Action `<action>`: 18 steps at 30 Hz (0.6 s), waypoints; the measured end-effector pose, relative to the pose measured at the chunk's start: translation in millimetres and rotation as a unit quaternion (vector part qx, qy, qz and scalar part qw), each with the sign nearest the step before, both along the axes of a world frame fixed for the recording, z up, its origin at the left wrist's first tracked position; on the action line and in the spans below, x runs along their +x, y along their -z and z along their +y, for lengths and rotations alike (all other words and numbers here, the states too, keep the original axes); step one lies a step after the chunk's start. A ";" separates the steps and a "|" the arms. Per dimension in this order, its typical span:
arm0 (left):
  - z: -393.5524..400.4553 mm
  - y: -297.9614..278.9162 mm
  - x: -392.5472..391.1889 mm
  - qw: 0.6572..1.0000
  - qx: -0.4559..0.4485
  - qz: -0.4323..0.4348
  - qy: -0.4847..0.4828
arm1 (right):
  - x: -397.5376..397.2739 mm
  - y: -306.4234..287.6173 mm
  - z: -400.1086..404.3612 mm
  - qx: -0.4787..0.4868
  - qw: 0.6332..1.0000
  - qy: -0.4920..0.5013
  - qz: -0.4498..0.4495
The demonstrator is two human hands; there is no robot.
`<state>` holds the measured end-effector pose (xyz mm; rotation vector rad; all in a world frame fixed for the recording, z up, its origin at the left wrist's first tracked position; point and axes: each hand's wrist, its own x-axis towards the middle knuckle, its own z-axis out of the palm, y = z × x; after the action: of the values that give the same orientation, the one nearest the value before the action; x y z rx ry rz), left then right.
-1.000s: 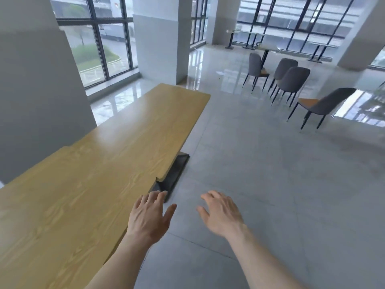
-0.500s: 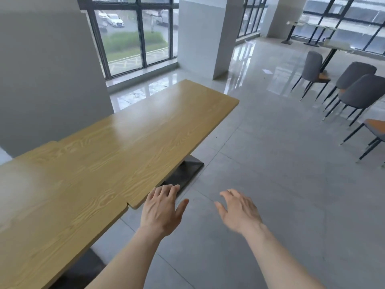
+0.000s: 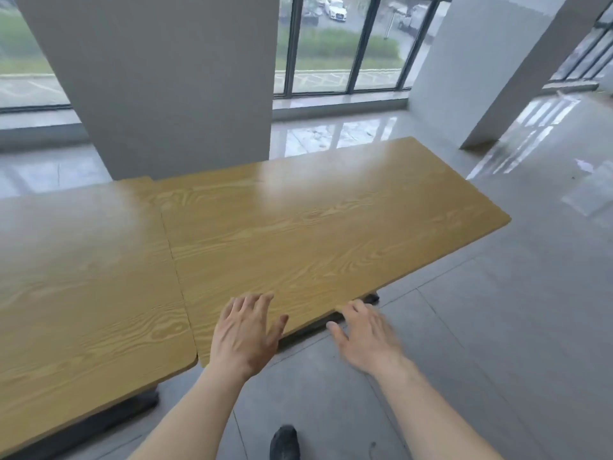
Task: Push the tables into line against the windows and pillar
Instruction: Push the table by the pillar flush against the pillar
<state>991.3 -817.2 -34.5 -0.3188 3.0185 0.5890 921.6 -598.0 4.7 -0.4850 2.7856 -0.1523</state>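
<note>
I see two wooden tables end to end, but the left table point(image 3: 83, 277) runs out of frame on its left side, so I cannot tell how long it is. Its dark base point(image 3: 99, 416) shows only as a strip under the near edge, and the right table point(image 3: 315, 220) hides nearly all of its own foot. My right hand point(image 3: 368, 340) is blurred, and I cannot tell whether it touches the near edge. My left hand point(image 3: 245, 330) is over the near edge of the right table, fingers spread and holding nothing; the right is spread too. A dark shoe point(image 3: 284, 441) is cut off at the bottom. The right table's long axis runs left to right, angling away toward the windows point(image 3: 338, 44). The seam between the tables sits just in front of the grey pillar point(image 3: 166, 78)
</note>
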 end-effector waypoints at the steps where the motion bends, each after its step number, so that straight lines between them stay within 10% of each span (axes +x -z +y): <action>1: -4.5 5.8 -7.9 1.000 0.001 -0.005 -0.024 | -15.7 6.6 -8.1 -0.002 1.000 -0.020 0.001; 18: 1.0 127.2 -37.7 0.977 -0.038 0.021 -0.208 | -102.7 159.7 -68.8 -0.043 0.974 -0.212 0.070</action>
<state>953.6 -816.2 -161.7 -0.9683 3.0308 0.5046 818.9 -666.7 -155.0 -1.1361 2.7386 -0.1472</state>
